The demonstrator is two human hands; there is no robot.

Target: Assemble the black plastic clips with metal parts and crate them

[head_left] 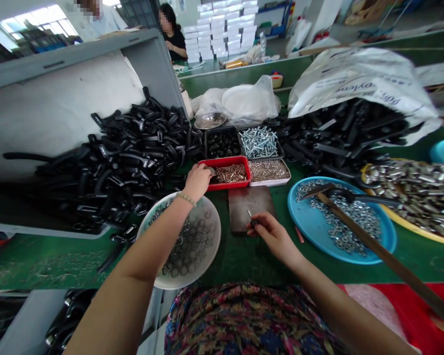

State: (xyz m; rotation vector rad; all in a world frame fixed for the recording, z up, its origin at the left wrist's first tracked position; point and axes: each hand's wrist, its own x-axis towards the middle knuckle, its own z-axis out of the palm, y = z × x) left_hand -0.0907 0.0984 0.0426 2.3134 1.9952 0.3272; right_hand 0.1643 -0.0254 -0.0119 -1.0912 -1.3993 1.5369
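Observation:
My left hand (pixel 198 179) reaches to the left end of a red tray (pixel 250 172) of small copper-coloured pins (pixel 229 173). Its fingers are bent together around something greyish at the tray's edge, too small to make out. Between the fingertips of my right hand (pixel 268 230) is a silver screw with a black knob (pixel 253 221), its shank pointing up. That hand is closed, just over the near right part of a flat metal plate (pixel 244 204). Below my left forearm stands a white bowl (pixel 215 231) holding metal rings (pixel 200 241).
Black handles (pixel 133 153) spill from a grey crate (pixel 148 64) at left. Behind the red tray are trays of black knobs (pixel 222 144) and screws (pixel 259 142). At right, a hammer (pixel 358 234) lies across a blue basin (pixel 291 207) of small metal parts. A co-worker (pixel 173 37) is behind.

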